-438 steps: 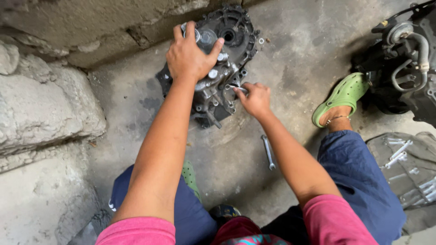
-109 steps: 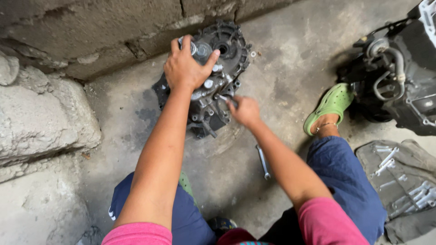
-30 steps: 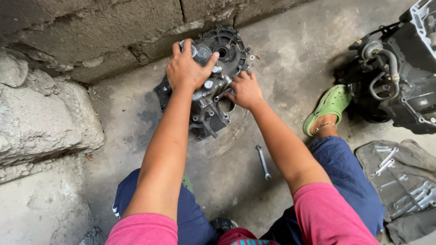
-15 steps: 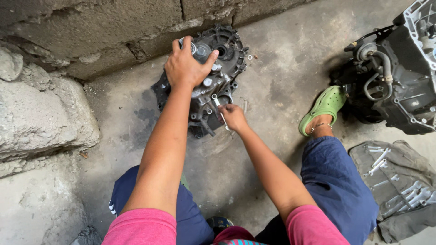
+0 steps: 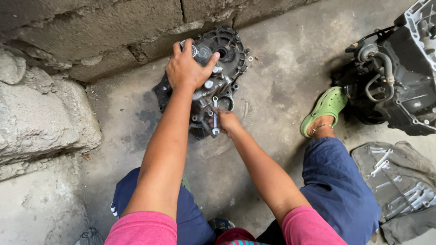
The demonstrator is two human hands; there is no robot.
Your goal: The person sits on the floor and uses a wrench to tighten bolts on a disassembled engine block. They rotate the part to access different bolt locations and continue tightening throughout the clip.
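A: Head view, item one: dark cast gearbox housing (image 5: 213, 77), upper centre of the frame, lying on the concrete floor (image 5: 272, 90) just below the block wall (image 5: 113, 31).

B: Hands on it?

A: Left hand (image 5: 188, 68) spread flat over the top of the housing, fingers open, pressing rather than gripping; it steadies the casting. Right hand (image 5: 227, 121), centre of the frame, its grip closed around a small open-ended spanner (image 5: 215, 115) standing upright against the lower edge of the housing.

B: Step in hand?

A: By my judgement, working a bolt on the housing flange. Whether the spanner head sits on a bolt I cannot tell. The next move would call for a short swing of the spanner with the left hand bearing down so the casting does not shift.

B: Other entries?

A: Green clog (image 5: 324, 109) on the person's foot, centre right. Second engine or gearbox assembly (image 5: 399, 81), upper right. Grey cloth with loose spanners (image 5: 399, 186), lower right. Rough stone (image 5: 41, 113) at left.
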